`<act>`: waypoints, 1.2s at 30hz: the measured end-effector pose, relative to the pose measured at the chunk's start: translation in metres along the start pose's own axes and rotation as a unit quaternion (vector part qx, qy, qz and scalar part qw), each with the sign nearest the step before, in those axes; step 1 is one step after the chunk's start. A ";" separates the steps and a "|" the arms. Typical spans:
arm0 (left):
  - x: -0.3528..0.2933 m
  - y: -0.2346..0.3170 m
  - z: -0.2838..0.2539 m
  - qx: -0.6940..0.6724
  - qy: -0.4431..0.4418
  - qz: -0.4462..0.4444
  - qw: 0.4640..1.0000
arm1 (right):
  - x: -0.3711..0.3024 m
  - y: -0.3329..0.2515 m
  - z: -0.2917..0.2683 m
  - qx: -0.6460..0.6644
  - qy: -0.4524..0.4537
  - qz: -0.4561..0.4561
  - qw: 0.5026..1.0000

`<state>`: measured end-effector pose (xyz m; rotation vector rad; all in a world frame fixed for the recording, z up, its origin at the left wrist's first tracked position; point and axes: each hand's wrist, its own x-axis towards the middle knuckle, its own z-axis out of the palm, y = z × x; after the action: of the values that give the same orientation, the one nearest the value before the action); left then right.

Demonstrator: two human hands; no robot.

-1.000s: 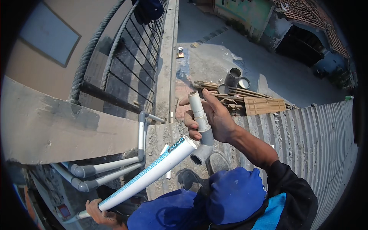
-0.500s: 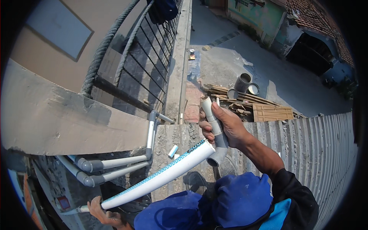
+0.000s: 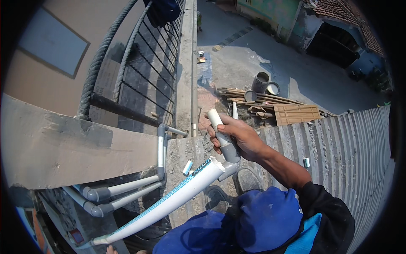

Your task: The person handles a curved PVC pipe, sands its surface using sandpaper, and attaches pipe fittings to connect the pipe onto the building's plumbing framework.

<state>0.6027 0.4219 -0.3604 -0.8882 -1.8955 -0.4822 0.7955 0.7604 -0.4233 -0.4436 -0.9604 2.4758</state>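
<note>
My right hand (image 3: 239, 137) is closed round a short white pipe (image 3: 215, 118) with a grey elbow fitting (image 3: 229, 153) on its lower end. The elbow's mouth points down and left, beside the upper end of a long white pipe (image 3: 169, 197) with a blue printed stripe. Whether the two touch, I cannot tell. The long pipe slants down to the left across my blue-clad leg. Only fingertips of my left hand (image 3: 111, 250) show at the lower edge, just below the pipe's lower end; the rest is out of the picture.
Joined grey-white pipes (image 3: 135, 182) run along the wall ledge (image 3: 76, 152) at left. A metal railing (image 3: 148, 63) rises above. Pipe offcuts (image 3: 187, 167) lie on the rubble. Corrugated roofing (image 3: 330, 161) spreads right. Below lie poles (image 3: 270, 96), a wooden panel (image 3: 297, 114) and buckets (image 3: 261, 82).
My left hand has dropped from the long pipe's lower end toward the picture's lower edge. My right hand has tilted the short pipe and elbow, its fingers placed differently. The whole view has shifted slightly.
</note>
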 end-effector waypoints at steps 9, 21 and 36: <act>-0.027 0.000 -0.030 -0.042 0.179 -0.417 0.890 | 0.021 0.043 0.007 0.018 0.109 0.081 0.991; -0.002 -0.038 -0.024 -0.538 0.142 -0.573 0.602 | -0.005 0.084 -0.007 -0.202 0.133 0.083 0.967; -0.012 -0.102 -0.042 -0.358 0.099 -0.614 0.697 | 0.008 0.059 -0.025 -0.295 0.036 0.046 0.954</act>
<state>0.5548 0.3231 -0.3474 0.2057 -1.8481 -2.1264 0.7834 0.7396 -0.4830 -0.7746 -1.6802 2.1922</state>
